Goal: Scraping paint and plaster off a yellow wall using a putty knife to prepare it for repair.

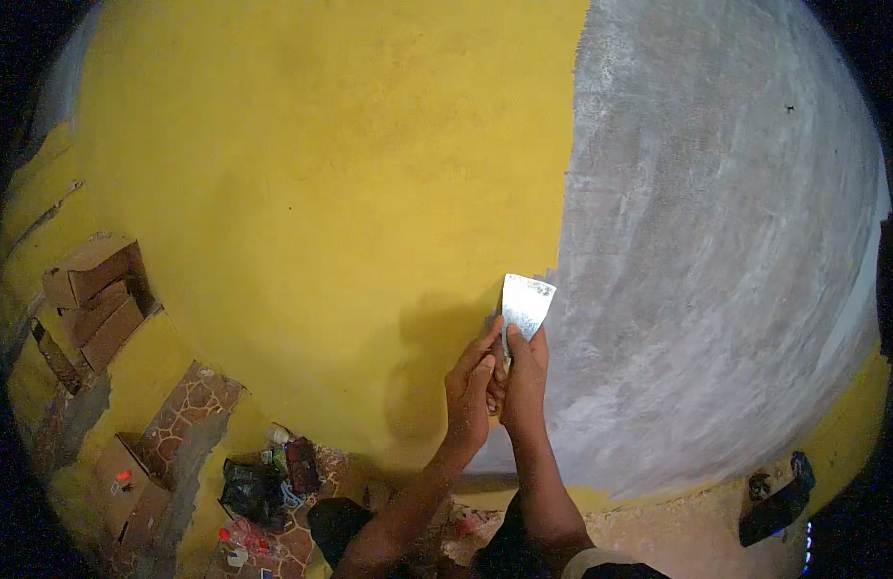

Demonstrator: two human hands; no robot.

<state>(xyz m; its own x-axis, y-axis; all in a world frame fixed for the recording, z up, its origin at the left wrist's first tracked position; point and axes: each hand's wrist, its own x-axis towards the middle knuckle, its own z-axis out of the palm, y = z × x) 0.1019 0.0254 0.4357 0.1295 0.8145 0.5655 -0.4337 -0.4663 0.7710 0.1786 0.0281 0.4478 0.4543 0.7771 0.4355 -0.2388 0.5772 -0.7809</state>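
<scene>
Both hands are raised before a wall. A putty knife (527,302) with a flared, shiny metal blade points upward between them, its wide edge beside the border of yellow paint (359,181) and the grey, patchy surface (678,239). My right hand (522,380) grips it, thumb on the lower blade. My left hand (469,394) closes around the handle from the left, a finger extended along the blade's side. The fingers hide most of the handle; a small orange bit shows below them. Whether the blade touches the wall cannot be told.
At the left are an open cardboard box (102,289) and a brown carton (131,492). Below lie a black plastic bag (252,492) and a clear bottle with a red cap (247,537). A dark object (775,510) sits at the lower right by the wall.
</scene>
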